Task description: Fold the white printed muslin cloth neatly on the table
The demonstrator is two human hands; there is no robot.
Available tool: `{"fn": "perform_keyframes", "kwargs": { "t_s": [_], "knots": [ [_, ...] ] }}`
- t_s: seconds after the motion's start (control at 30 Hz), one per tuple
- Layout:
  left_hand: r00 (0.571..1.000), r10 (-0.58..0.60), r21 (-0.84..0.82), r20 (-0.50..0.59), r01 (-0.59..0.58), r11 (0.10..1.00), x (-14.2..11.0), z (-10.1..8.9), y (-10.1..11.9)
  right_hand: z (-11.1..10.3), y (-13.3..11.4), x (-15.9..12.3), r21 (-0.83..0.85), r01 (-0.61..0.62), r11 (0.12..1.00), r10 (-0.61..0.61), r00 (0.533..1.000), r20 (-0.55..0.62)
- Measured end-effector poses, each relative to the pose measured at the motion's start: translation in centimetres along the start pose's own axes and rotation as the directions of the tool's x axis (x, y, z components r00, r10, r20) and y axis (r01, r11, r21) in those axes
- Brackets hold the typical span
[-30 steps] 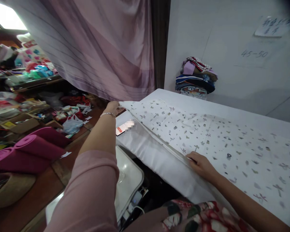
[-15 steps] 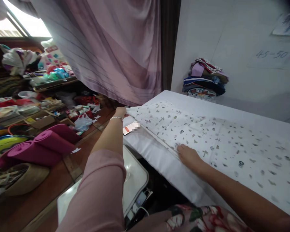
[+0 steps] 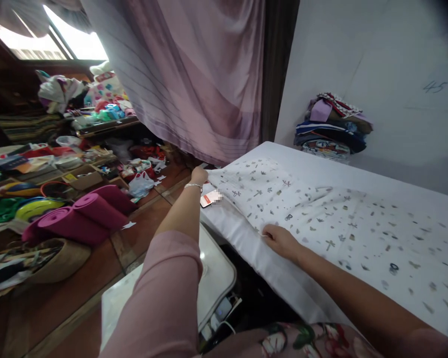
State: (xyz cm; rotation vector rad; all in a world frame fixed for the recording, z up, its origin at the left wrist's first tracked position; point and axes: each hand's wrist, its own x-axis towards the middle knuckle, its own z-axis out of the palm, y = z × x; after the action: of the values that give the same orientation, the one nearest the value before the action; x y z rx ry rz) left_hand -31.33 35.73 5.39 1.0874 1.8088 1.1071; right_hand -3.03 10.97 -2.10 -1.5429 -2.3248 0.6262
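A white cloth with small printed figures [image 3: 306, 219] lies spread over a white-covered table [image 3: 362, 174]. My left hand [image 3: 199, 175] is closed on its far left corner, at the table's edge; a bracelet circles that wrist. Farther along the near edge, my right hand [image 3: 281, 240] pinches the hem between thumb and fingers. Folds run across the cloth from this grip. Close to my left hand, a phone [image 3: 210, 198] with a lit screen lies on the table, near the cloth's edge.
A white stool-like surface [image 3: 218, 268] stands below the table's near side. Folded clothes [image 3: 330, 127] are stacked against the wall. A pink curtain [image 3: 209, 74] hangs behind. Rolled pink mats [image 3: 78, 214], a basket [image 3: 65, 261] and boxes of clutter crowd the floor at left.
My right hand has drawn the hem slightly toward the left and the near edge, and more folds show in the cloth. My left hand keeps its corner. The view has turned left.
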Motion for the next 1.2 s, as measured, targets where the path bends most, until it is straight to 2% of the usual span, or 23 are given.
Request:
{"fn": "perform_keyframes", "kwargs": {
  "t_s": [0.13,0.23,0.4,0.5,0.57,0.73,0.8,0.9,1.0,1.13,1.2],
  "knots": [
    [0.998,0.051,0.152,-0.038,-0.044,0.987,0.8,-0.4,-1.6,0.0,-0.4,0.0,-0.189,-0.122,0.974,0.124,0.992,-0.003],
    [0.994,0.093,0.217,-0.06,-0.078,0.973,1.1,-0.7,-2.2,0.2,-1.2,0.8,-0.316,-0.109,0.942,0.117,0.993,0.004],
    [0.989,0.125,0.285,-0.077,-0.099,0.953,1.2,-0.9,-2.1,-0.4,-2.2,3.1,-0.297,-0.085,0.951,0.097,0.995,0.028],
    [0.988,0.131,0.319,-0.079,-0.099,0.942,1.3,-1.0,-2.1,-1.4,-2.0,4.1,-0.258,-0.104,0.961,0.083,0.993,-0.088],
    [0.988,0.133,0.336,-0.081,-0.099,0.937,1.3,-1.0,-2.3,-1.7,-1.7,4.3,-0.295,-0.121,0.948,0.087,0.988,-0.127],
    [0.987,0.136,0.359,-0.088,-0.096,0.928,1.5,-1.1,-2.8,0.1,-1.2,3.6,-0.416,-0.052,0.908,0.101,0.99,0.096],
    [0.985,0.145,0.363,-0.092,-0.102,0.926,1.6,-1.2,-3.0,1.0,-1.1,3.3,-0.427,-0.029,0.904,0.086,0.99,0.115],
    [0.983,0.155,0.365,-0.099,-0.109,0.925,2.1,-1.2,-3.2,1.3,-1.0,3.0,-0.43,-0.021,0.903,0.069,0.993,0.095],
    [0.982,0.158,0.361,-0.106,-0.11,0.926,2.6,-1.3,-3.4,0.2,-0.8,3.0,-0.381,-0.039,0.924,0.069,0.995,0.066],
    [0.981,0.159,0.35,-0.112,-0.111,0.93,3.0,-1.4,-3.7,-1.3,-0.1,2.9,-0.354,-0.113,0.928,0.079,0.991,-0.11],
    [0.982,0.152,0.342,-0.111,-0.106,0.934,3.0,-1.4,-3.8,-1.3,0.1,2.7,-0.372,-0.112,0.921,0.062,0.988,-0.143]
  ]
}}
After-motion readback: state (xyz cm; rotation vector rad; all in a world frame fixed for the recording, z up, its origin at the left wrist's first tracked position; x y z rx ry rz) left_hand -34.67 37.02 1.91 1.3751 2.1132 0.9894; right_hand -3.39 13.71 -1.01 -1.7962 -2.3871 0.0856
